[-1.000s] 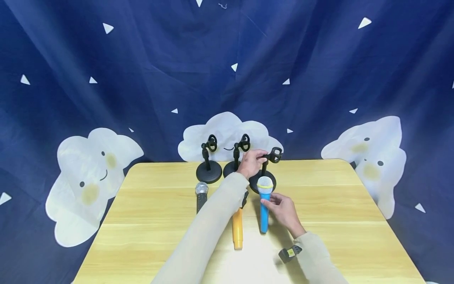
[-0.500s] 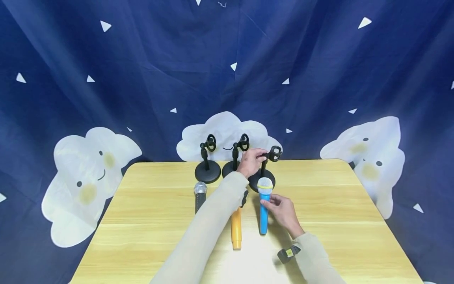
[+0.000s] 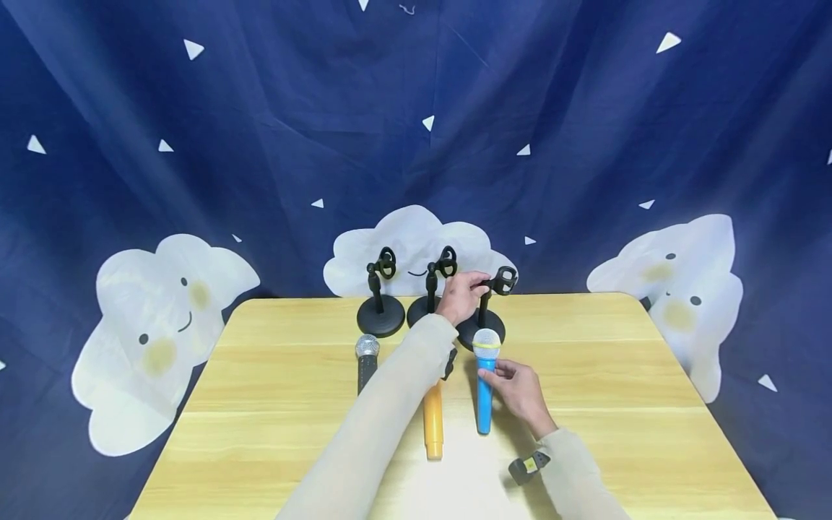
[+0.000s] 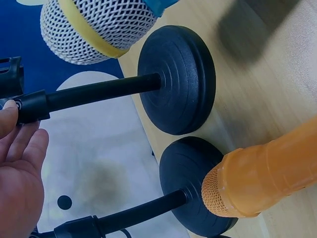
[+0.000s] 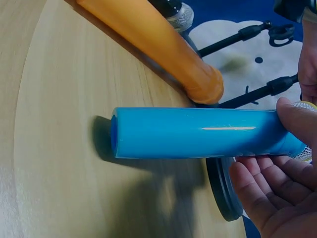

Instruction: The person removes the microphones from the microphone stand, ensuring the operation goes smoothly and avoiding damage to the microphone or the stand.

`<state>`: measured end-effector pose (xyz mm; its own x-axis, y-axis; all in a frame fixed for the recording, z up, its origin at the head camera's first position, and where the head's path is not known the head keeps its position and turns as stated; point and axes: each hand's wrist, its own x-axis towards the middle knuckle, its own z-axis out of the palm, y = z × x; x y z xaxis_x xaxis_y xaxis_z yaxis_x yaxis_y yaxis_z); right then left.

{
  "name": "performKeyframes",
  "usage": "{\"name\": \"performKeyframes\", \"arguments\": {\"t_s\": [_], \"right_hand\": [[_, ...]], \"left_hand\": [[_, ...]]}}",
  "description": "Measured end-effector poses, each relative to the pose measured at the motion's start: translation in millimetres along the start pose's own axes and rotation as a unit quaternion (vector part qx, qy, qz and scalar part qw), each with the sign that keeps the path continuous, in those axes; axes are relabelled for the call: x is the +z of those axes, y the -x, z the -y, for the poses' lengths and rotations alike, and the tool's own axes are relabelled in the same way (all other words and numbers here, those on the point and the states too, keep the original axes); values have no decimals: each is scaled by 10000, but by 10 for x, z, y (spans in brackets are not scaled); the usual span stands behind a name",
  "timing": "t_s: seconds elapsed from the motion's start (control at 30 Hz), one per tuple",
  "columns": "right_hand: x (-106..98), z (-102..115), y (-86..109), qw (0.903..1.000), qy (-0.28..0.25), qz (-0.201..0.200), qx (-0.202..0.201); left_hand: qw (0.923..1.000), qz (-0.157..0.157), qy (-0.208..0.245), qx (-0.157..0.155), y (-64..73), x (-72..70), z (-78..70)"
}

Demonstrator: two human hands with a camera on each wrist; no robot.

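Note:
My left hand (image 3: 460, 297) pinches the upper joint of the rightmost black desktop microphone stand (image 3: 482, 315), just beside its clip (image 3: 505, 281). In the left wrist view, thumb and fingers of that hand (image 4: 20, 183) meet at the joint. My right hand (image 3: 522, 393) grips a blue microphone (image 3: 484, 404) with a white mesh head and yellow band. It is held head up in front of the stand, apart from the clip. The right wrist view shows the blue handle (image 5: 198, 133) over the table, with the thumb and fingers near the mesh head.
An orange microphone (image 3: 433, 426) and a black microphone (image 3: 367, 365) are to the left, partly hidden by my left sleeve. Two more black stands, the left one (image 3: 380, 315) and the middle one (image 3: 432, 289), stand along the table's (image 3: 273, 404) back edge, before a blue curtain (image 3: 416, 166).
The blue microphone and right hand have shifted slightly toward me. My left hand keeps its place on the stand's joint.

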<state>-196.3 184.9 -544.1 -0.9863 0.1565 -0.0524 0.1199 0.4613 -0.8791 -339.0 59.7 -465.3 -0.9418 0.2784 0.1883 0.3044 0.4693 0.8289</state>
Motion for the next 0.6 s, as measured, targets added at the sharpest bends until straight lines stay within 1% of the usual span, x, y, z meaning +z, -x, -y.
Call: {"name": "performKeyframes", "arguments": {"t_s": [0.17, 0.43, 0.6], "right_hand": [[0, -20, -6, 9999, 47, -1, 106], [11, -50, -17, 9999, 77, -46, 116], [8, -66, -24, 9997, 118, -16, 193]], "left_hand": [[10000, -15, 5, -50, -12, 12, -6], [9996, 15, -5, -294, -31, 30, -23], [9993, 2, -11, -384, -60, 49, -20]]}}
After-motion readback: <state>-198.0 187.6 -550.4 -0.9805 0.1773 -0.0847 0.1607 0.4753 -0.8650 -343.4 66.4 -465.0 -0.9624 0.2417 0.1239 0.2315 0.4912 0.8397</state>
